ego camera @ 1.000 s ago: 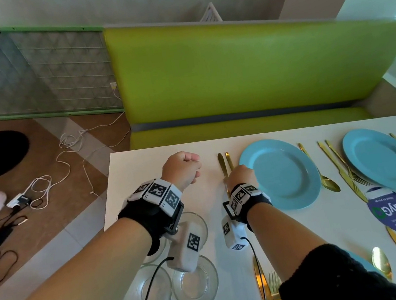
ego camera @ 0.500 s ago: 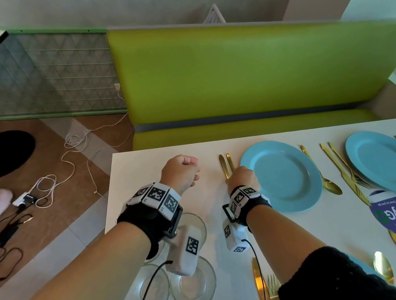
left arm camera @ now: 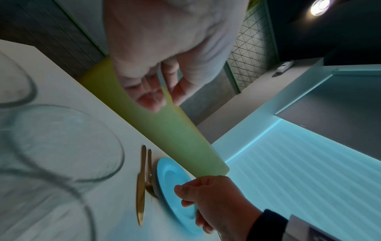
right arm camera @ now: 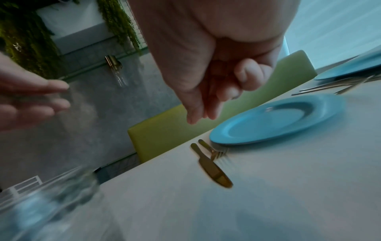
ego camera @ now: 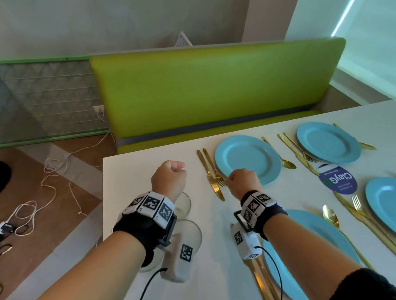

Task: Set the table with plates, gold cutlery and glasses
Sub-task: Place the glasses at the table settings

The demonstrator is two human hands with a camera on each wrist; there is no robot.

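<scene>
Glasses (left arm camera: 66,143) grouped on table (ego camera: 142,174); knife (ego camera: 212,180), fork (ego camera: 212,165) beside blue plate (ego camera: 247,158)

**Clearances and obstructions, left end of table**

- Open strip: bare white table (ego camera: 140,182) from its left edge to the gold knife (ego camera: 211,180). I have my left hand (ego camera: 169,178) above this strip.
- Glasses (ego camera: 192,231): clustered by the left edge under my left wrist, obstructing a low path towards me.
- Knife and fork (ego camera: 216,172): side by side, fork tines right at the rim of the far blue plate (ego camera: 247,158), leaving no finger gap.
- Bare lane: between that plate and the near blue plate (ego camera: 316,235). My right hand (ego camera: 242,180) hangs over its far end.
- Round blue sticker (ego camera: 338,181) and more cutlery crowd the middle.
- Green bench back (ego camera: 208,85) walls the far edge.
</scene>
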